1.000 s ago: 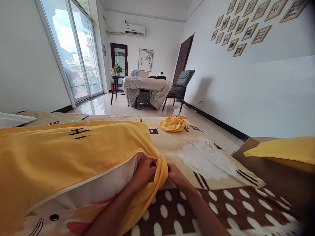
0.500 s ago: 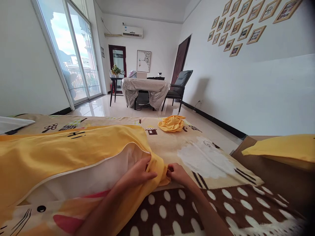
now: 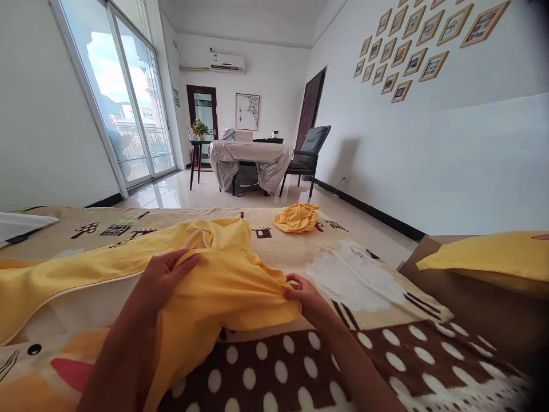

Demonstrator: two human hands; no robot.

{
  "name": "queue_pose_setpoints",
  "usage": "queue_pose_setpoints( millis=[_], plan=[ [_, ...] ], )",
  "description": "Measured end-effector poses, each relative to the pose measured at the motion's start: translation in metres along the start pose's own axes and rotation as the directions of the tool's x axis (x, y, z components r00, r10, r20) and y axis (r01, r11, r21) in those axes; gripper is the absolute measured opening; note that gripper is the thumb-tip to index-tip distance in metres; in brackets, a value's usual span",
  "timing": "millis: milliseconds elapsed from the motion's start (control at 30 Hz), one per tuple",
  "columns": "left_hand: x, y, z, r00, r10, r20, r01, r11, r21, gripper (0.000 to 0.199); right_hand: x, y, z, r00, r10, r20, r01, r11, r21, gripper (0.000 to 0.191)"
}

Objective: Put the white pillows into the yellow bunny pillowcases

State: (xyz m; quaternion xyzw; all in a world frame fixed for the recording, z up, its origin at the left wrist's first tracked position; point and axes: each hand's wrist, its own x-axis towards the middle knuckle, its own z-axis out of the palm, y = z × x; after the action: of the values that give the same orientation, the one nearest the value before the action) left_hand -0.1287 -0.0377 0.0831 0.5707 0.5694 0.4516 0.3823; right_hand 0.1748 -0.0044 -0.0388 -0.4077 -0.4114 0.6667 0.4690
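Two grips on cover point(image 3: 227, 292), mostly over left half of blanket point(image 3: 266, 369): pinched at free end by right hand point(image 3: 302, 294), bunched up by left hand point(image 3: 165, 274). Likely light, soft, limp, hard to damage. Best taken by corners and seams.

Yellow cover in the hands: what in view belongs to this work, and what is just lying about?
Seemingly in use:
- yellow cover, gripped by left hand and right hand
- white inner piece showing through its opening

Apparently just there:
- crumpled yellow cloth
- yellow cushion at right
- black chair
- draped table
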Motion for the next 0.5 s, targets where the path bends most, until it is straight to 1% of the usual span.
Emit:
queue_pose_setpoints(
  millis=[33,67,133,167,200,300,400,433,467,500],
  plan=[
    [-0.001,0.001,0.002,0.999,0.033,0.03,-0.035,0.997,0.064,0.045,0.0,-0.001,-0.002,0.999,0.011,0.043,-0.01,1.0,-0.023,0.04],
    [-0.002,0.002,0.004,0.995,0.068,0.067,-0.076,0.989,0.123,0.044,-0.001,-0.003,-0.004,0.993,0.025,0.112,-0.018,0.998,-0.061,0.045],
    [-0.006,0.005,0.01,0.981,0.139,0.138,-0.168,0.96,0.225,0.041,-0.003,-0.003,-0.007,0.962,0.072,0.263,-0.029,0.986,-0.163,0.049],
    [-0.007,0.006,0.013,0.971,0.167,0.168,-0.208,0.941,0.267,0.041,-0.004,-0.003,-0.007,0.944,0.106,0.311,-0.037,0.975,-0.219,0.047],
    [-0.008,0.007,0.015,0.963,0.185,0.195,-0.239,0.922,0.304,0.042,-0.004,-0.001,-0.007,0.934,0.137,0.329,-0.047,0.962,-0.27,0.045],
    [-0.006,0.004,0.02,0.945,0.19,0.267,-0.284,0.882,0.377,0.043,-0.005,0.005,-0.006,0.936,0.189,0.297,-0.072,0.929,-0.362,0.043],
    [0.003,-0.004,0.021,0.932,0.166,0.321,-0.297,0.859,0.417,0.039,-0.007,0.005,-0.009,0.914,0.214,0.345,-0.077,0.925,-0.371,0.043],
    [0.006,-0.007,0.021,0.938,0.149,0.313,-0.289,0.834,0.47,0.037,-0.009,0.003,-0.01,0.905,0.212,0.368,-0.076,0.933,-0.352,0.042],
    [0.008,-0.009,0.021,0.953,0.135,0.273,-0.27,0.787,0.555,0.034,-0.011,0.001,-0.01,0.901,0.202,0.383,-0.073,0.943,-0.326,0.041],
    [0.007,-0.009,0.022,0.969,0.146,0.197,-0.242,0.712,0.66,0.032,-0.013,-0.002,-0.01,0.902,0.189,0.387,-0.072,0.952,-0.296,0.039]
  ],
)
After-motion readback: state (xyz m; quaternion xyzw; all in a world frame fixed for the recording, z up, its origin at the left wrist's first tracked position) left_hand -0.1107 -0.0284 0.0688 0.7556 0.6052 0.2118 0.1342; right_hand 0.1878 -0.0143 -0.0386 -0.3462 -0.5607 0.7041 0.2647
